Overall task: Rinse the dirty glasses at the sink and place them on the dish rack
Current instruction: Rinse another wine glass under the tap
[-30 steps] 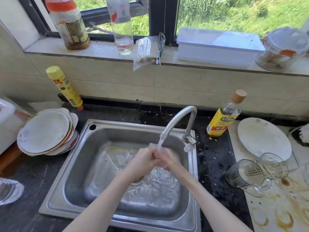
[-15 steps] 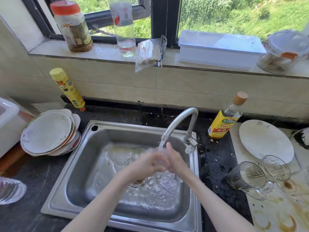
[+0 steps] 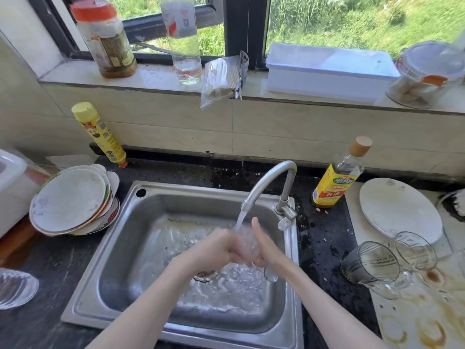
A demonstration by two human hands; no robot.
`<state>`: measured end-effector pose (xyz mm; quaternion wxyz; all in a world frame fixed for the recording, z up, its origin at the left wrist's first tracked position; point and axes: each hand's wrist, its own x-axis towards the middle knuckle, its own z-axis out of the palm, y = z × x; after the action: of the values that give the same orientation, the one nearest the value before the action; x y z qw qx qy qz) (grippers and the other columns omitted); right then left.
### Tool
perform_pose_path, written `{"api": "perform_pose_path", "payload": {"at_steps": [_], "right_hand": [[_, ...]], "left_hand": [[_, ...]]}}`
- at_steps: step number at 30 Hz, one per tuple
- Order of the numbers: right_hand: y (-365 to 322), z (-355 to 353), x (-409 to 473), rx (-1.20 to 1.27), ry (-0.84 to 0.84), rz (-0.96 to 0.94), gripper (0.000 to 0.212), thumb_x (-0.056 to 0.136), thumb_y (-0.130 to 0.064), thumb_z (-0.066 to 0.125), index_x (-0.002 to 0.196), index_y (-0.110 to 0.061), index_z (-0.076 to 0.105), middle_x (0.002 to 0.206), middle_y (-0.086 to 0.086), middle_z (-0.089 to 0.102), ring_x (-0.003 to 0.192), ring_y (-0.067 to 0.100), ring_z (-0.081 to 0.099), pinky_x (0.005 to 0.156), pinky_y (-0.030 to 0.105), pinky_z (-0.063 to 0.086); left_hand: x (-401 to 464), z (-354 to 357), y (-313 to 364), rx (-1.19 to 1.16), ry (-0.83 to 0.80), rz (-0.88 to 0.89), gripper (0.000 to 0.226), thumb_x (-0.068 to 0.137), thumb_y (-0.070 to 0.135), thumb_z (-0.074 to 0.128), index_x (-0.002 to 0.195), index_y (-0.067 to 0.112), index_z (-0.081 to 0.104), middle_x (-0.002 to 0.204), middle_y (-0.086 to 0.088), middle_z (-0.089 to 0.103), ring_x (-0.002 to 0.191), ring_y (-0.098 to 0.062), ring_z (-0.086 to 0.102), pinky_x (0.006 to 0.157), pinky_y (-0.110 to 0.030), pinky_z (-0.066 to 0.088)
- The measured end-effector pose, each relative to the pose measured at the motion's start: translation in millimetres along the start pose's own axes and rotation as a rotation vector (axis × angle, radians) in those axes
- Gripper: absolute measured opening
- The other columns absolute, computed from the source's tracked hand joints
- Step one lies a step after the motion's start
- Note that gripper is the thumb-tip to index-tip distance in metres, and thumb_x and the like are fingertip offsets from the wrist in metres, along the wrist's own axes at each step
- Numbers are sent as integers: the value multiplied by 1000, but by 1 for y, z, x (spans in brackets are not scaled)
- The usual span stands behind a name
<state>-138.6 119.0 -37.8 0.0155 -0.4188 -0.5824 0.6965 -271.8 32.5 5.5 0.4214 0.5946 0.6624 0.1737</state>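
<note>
A clear glass [image 3: 247, 241] is held between both hands under the running tap [image 3: 266, 187], over the steel sink [image 3: 120, 248]. My left hand [image 3: 221, 250] wraps the glass from the left. My right hand [image 3: 264, 248] grips it from the right, thumb pointing up; the glass's base shows below the fingers. Water streams from the spout onto the glass and splashes into the basin. Two more glasses lie on their sides on the stained board at the right: a darker one [image 3: 370, 264] and a clear one [image 3: 415, 250].
A stack of plates [image 3: 73, 200] sits left of the sink, a clear dish [image 3: 15, 288] at the far left edge. A yellow bottle [image 3: 99, 133] stands behind. A cooking-wine bottle [image 3: 338, 177] and a white plate [image 3: 400, 212] are at the right. Jars and boxes line the windowsill.
The hands stay under the stream with the glass. My right thumb has lifted upright and the glass has turned between the hands. The camera has tilted slightly.
</note>
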Motion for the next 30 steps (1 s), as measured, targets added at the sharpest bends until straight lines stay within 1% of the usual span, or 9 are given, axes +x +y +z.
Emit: {"api": "perform_pose_path", "payload": {"at_steps": [2, 6, 10, 13, 17, 20, 23, 26, 30], "right_hand": [[4, 2, -1, 33, -19, -57, 71, 87, -67, 14, 67, -15, 58, 40, -9, 42, 34, 3, 32, 38, 15, 24], [8, 2, -3, 5, 42, -159, 52, 91, -53, 35, 100, -9, 60, 63, -5, 53, 50, 5, 42, 50, 16, 34], [7, 1, -6, 11, 37, -72, 64, 98, -50, 19, 65, -16, 62, 37, -10, 44, 32, 1, 37, 39, 9, 28], [4, 4, -8, 34, 57, -26, 76, 91, -64, 16, 96, -7, 66, 59, 3, 64, 46, 23, 55, 55, 17, 46], [3, 11, -7, -43, 108, -131, 43, 100, -46, 26, 110, -12, 51, 78, -9, 53, 62, 2, 45, 57, 12, 36], [4, 12, -8, -14, 117, -126, 41, 101, -41, 26, 105, -15, 58, 79, -11, 55, 60, -5, 47, 56, 9, 36], [6, 13, -7, 59, 144, -32, 66, 93, -58, 23, 104, -8, 65, 67, -2, 56, 48, -1, 47, 46, 11, 36], [14, 17, -3, 83, 51, 72, 89, 86, -69, 14, 120, 5, 53, 53, -1, 51, 41, 7, 33, 43, 20, 25], [12, 23, -8, 107, 63, -19, 73, 88, -64, 19, 106, -5, 58, 59, -6, 51, 46, 3, 33, 47, 16, 26]], "left_hand": [[2, 1, 2, 10, 124, -27, 12, 76, 5, 73, 73, 17, 71, 75, 11, 69, 65, 8, 57, 64, -6, 41], [3, 11, -2, -37, 306, -102, 24, 71, 16, 79, 74, 15, 55, 69, 10, 55, 64, -5, 50, 63, -22, 42], [-1, 7, 5, 36, 30, -2, 13, 82, 6, 67, 82, 17, 72, 85, 11, 70, 79, 2, 61, 74, -11, 46], [0, 2, 8, 67, 161, -26, 22, 73, 5, 74, 63, 23, 67, 67, 13, 67, 64, 5, 58, 64, -19, 47], [0, 7, 9, -8, 401, -150, 41, 67, 26, 80, 59, 20, 41, 56, 10, 47, 52, -6, 40, 52, -23, 32], [-6, 4, 4, 23, 259, -65, 18, 76, 23, 75, 71, 22, 57, 73, 13, 57, 67, 1, 49, 68, -19, 39], [-10, 0, 1, 179, 39, 6, 9, 85, 16, 65, 90, 22, 70, 97, 18, 66, 94, 2, 55, 94, -16, 33], [-7, -3, 2, 120, 97, -43, 3, 78, 13, 71, 78, 16, 69, 82, 8, 70, 76, -3, 60, 75, -20, 46], [-3, 4, 2, 43, 335, -93, 31, 75, 28, 74, 59, 28, 48, 58, 14, 53, 54, 1, 46, 54, -18, 34]]}}
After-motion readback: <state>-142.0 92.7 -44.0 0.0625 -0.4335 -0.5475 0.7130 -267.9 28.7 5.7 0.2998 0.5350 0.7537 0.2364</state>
